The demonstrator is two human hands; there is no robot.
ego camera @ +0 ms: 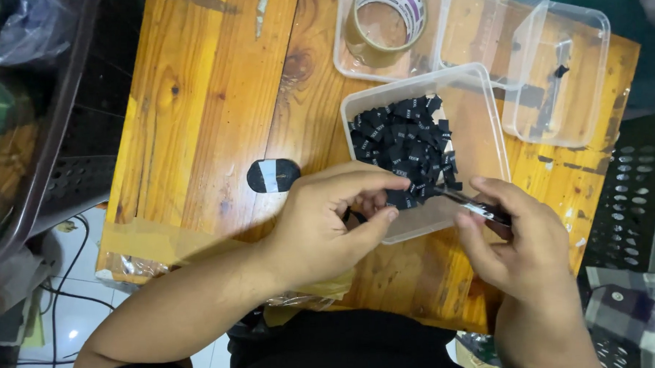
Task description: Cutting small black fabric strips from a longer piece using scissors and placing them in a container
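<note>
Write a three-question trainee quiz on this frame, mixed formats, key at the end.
1. True or false: the roll of tape lies inside a clear plastic container.
2. Multiple choice: what does the left hand pinch between thumb and fingers? A) a small black label B) a coin C) a screw
3. Short answer: where does the pile of black labels sit?

Key
1. True; the roll lies flat in the container at the table's far edge.
2. A. The right hand holds a thin dark tool whose tip reaches that label.
3. In the nearest clear tub on the wooden table, heaped at its left side.
</note>
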